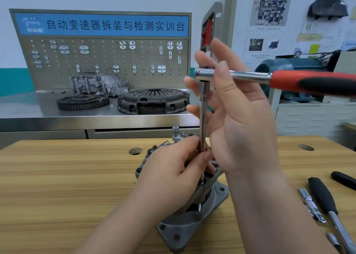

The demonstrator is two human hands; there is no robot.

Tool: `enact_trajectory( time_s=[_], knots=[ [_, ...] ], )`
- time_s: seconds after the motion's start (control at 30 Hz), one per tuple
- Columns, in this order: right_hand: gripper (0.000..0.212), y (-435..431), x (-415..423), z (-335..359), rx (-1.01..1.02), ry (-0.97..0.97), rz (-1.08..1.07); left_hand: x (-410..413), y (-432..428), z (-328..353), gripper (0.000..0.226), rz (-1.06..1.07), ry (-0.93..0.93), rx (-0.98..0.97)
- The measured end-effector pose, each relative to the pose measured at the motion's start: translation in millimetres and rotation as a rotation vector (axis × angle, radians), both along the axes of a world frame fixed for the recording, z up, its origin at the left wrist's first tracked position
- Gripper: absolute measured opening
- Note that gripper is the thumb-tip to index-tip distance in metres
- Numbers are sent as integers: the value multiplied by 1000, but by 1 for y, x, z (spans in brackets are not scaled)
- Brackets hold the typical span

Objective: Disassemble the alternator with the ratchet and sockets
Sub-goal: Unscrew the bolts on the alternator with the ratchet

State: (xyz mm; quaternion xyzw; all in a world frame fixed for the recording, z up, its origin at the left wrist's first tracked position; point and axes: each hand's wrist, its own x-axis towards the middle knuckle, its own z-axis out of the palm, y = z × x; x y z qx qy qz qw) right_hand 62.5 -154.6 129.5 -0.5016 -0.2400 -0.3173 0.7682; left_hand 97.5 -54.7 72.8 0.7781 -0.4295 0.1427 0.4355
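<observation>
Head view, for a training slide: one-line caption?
Left hand pinches a long steel extension bar on the grey metal alternator; right hand holds the red-handled ratchet.

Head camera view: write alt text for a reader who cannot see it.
A person's left hand pinches an extension bar standing upright on an alternator, while the right hand holds the red-handled ratchet fitted on top. The alternator sits on a wooden table.
</observation>
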Motion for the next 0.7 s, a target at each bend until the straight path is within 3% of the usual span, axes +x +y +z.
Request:
enact_trajectory(
  time_s=[0.07,0.17,0.3,0.37,0.43,0.57,0.7],
  knots=[
    [22,2,0,-1,-44,-42,-47,1,0,-1,12,7,-1,3],
    [22,2,0,-2,-17,-30,49,1,0,-1,16,-12,-3,-25],
    [40,-2,0,2,69,121,204,0,0,-1,28,-73,9,-35],
    [45,-2,1,3,70,171,227,0,-1,-1,19,-64,-45,-20],
    [43,0,1,2,52,147,194,1,-1,-1,17,-28,-57,-15],
    [20,2,-1,0,14,-6,27,2,0,-1,18,-16,-27,-3],
    [20,2,-1,-1,44,-15,104,2,-1,0,14,-18,-40,-10]
  ],
)
